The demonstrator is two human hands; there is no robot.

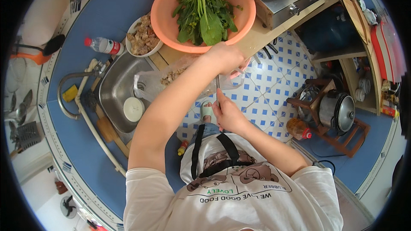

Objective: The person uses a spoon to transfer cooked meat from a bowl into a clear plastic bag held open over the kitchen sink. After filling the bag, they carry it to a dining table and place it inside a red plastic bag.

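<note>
My left hand [226,58] reaches across to the front rim of an orange plastic basin [160,22]. Its fingers are curled and mostly hidden, close to a pink object [240,70] that shows only in part. Under my left forearm lies a clear plastic bag [146,85] with small brownish chunks of food [171,76] inside. My right hand [229,112], nearer my body, grips a thin metal tool [218,86] seen edge-on; its kind is unclear. Leafy greens with yellow buds [205,19] are piled in the basin.
A white bowl of chopped meat pieces [143,37] stands beside the basin, near a red-capped bottle [106,45]. The steel sink [112,86] holds a small white bowl [134,109]. At the upper right is a gas stove [289,6]; a pressure cooker [337,112] stands lower right.
</note>
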